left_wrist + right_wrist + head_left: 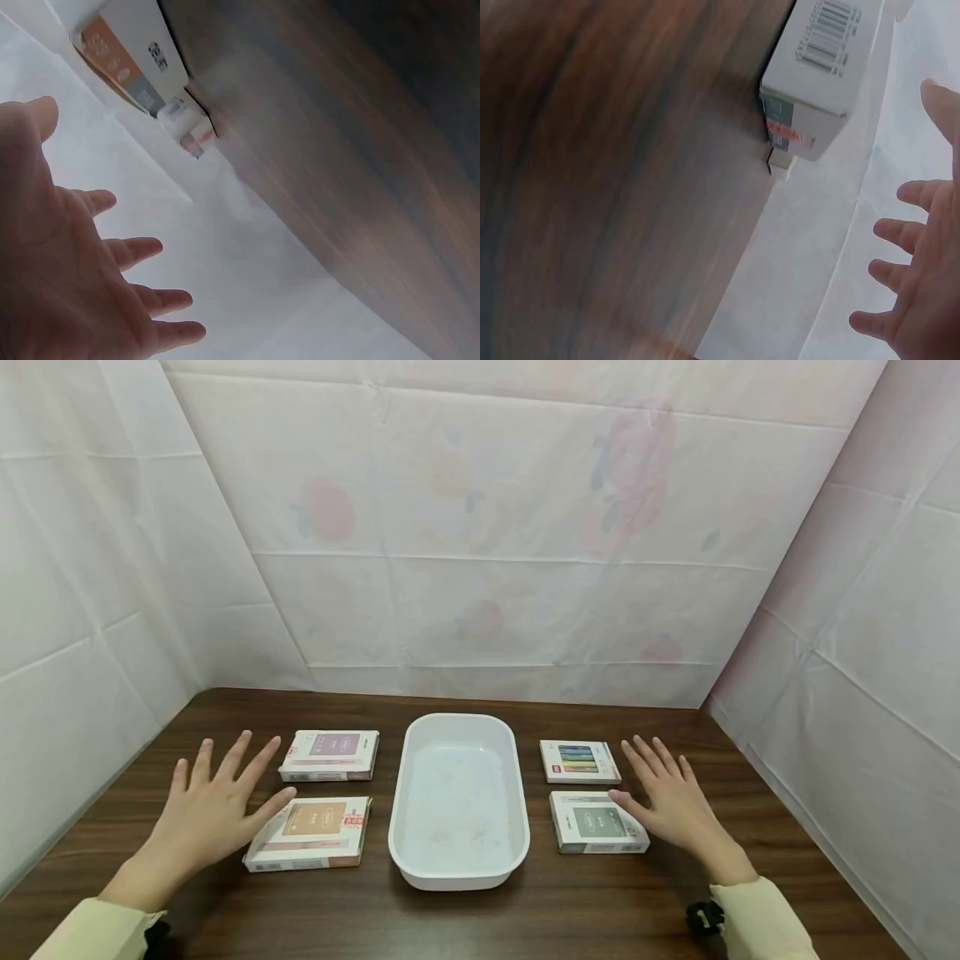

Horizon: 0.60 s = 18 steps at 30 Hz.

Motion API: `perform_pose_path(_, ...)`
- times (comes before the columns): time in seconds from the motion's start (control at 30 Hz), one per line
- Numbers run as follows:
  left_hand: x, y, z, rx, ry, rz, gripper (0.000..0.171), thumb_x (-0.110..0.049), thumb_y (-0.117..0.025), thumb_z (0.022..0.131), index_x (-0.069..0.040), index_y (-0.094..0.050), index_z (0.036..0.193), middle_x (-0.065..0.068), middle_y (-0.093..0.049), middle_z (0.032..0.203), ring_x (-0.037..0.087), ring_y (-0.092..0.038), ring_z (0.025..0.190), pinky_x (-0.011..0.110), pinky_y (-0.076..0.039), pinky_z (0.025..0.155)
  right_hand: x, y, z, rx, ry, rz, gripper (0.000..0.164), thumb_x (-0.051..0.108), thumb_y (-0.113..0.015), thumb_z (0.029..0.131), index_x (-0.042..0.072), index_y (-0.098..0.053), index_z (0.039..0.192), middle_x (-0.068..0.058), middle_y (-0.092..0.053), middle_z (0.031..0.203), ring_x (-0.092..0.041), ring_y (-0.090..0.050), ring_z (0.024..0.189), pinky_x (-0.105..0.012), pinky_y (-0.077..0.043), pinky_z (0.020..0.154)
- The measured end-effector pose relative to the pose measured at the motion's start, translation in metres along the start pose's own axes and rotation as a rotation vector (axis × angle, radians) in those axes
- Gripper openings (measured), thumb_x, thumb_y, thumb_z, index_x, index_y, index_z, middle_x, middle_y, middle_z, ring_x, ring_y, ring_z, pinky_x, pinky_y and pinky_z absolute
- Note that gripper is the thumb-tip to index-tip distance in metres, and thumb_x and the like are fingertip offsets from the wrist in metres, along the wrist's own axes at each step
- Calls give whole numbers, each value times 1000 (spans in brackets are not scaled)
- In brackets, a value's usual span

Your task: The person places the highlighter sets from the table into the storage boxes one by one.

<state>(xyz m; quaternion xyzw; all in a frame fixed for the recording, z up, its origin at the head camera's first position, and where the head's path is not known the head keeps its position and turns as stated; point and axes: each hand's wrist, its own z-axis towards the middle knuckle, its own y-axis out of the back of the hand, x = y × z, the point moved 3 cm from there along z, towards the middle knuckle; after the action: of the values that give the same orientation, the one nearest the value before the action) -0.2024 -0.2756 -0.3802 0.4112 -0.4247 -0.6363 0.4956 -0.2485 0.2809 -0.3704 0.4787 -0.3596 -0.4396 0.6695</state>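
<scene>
My left hand is spread with straight fingers beside two flat boxes, its thumb overlapping the corner of the orange-labelled box in the head view. Farther back lies the purple-labelled box. On the other side, my right hand has its fingers extended and holds nothing. Its thumb overlaps the edge of the green-labelled box, behind which lies a box with a picture of coloured sticks. Between the pairs stands a white rectangular tray with nothing in it. Both palms appear bare in the wrist views.
The dark wood-grain table carries everything. A pale fruit-print cloth hangs along the back, and white cloth walls close off the left and right sides. Dark bands show at both wrists, under light yellow sleeves.
</scene>
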Motion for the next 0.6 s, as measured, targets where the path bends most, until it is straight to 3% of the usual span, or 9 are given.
perform_pose_path(0.2,-11,-1,2,-18,-26,-10,78,-59,-45,86,-31,-6,147,23,-20,148,60,-8,128,72,-2,97,9,-1,1,-29,53,-28,75,54,-55,83,13,-33,142,-13,-33,145,-38,-23,135,-64,-18,101)
perform_pose_path(0.6,-36,-3,3,-21,-89,4,71,-59,-44,86,-22,-27,144,18,-29,146,54,-22,127,68,-15,97,22,-10,-1,-9,129,-37,71,54,-54,83,11,-41,138,-11,-43,140,-35,-33,132,-60,-23,102)
